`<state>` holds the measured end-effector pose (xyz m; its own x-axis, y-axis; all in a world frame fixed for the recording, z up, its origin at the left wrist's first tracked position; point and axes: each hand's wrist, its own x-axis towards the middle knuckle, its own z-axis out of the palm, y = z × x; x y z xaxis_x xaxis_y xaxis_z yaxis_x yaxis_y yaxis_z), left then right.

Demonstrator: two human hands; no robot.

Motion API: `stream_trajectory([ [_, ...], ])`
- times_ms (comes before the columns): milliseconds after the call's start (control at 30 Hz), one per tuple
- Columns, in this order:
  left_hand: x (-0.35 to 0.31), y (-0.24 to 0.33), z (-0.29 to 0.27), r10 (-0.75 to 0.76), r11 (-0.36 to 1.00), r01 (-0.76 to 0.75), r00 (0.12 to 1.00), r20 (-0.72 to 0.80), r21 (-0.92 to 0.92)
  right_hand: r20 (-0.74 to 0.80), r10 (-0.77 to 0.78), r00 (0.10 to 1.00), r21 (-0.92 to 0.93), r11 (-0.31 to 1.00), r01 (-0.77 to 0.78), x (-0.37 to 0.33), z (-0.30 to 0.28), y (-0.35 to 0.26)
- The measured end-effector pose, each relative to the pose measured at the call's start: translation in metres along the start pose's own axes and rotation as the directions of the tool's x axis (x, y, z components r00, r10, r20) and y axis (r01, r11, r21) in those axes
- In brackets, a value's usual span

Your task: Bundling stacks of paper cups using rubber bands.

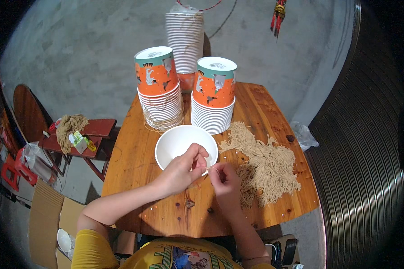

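Observation:
Over the near rim of a white paper bucket [170, 142], my left hand [180, 171] is closed in a pinch. Close beside it to the right, the thumb and fingers of my right hand [225, 183] are pressed together too. A thin pale string [210, 168] runs between my two fingertips; its ends are hidden by the fingers. The bucket's inside is plain white. To the right of my right hand lies a loose heap of beige cut strings [274, 168] on the wooden table [166, 217].
Two stacks of upside-down orange-and-green paper buckets [159, 85] [214, 92] stand behind; strings hang around the left one. A taller wrapped white stack [185, 42] rises at the back. A red bench [101, 127] holds more string at left. A cardboard box [45, 219] stands at lower left.

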<state>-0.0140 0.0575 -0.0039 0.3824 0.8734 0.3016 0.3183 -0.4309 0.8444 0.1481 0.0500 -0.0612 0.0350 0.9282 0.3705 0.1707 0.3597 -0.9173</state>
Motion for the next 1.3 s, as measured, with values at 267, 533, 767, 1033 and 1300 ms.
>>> stream_trajectory([
  [267, 0.004, -0.004, -0.001, -0.034, 0.998, 0.036, 0.999, 0.037, -0.051, -0.046, -0.161, 0.986, -0.165, 0.975, 0.151, -0.001, -0.002, -0.009],
  [533, 0.007, -0.003, -0.001, -0.038, 0.999, 0.04, 0.998, 0.051, -0.026, 0.056, -0.466, 0.883, -0.495, 0.755, 0.43, 0.002, -0.011, -0.012],
  [767, 0.01, -0.007, -0.004, -0.164, 0.973, 0.176, 0.983, 0.085, -0.147, 0.178, -0.544, 0.82, -0.572, 0.621, 0.536, 0.006, -0.018, -0.01],
  [1033, 0.011, -0.011, -0.003, -0.173, 0.968, 0.188, 0.979, 0.104, -0.164, 0.196, -0.559, 0.805, -0.477, 0.663, 0.577, 0.018, -0.022, -0.015],
  [1300, 0.009, -0.003, -0.003, -0.135, 0.984, 0.147, 0.983, 0.122, -0.096, 0.395, 0.274, 0.877, 0.139, 0.926, -0.352, 0.029, -0.029, -0.008],
])
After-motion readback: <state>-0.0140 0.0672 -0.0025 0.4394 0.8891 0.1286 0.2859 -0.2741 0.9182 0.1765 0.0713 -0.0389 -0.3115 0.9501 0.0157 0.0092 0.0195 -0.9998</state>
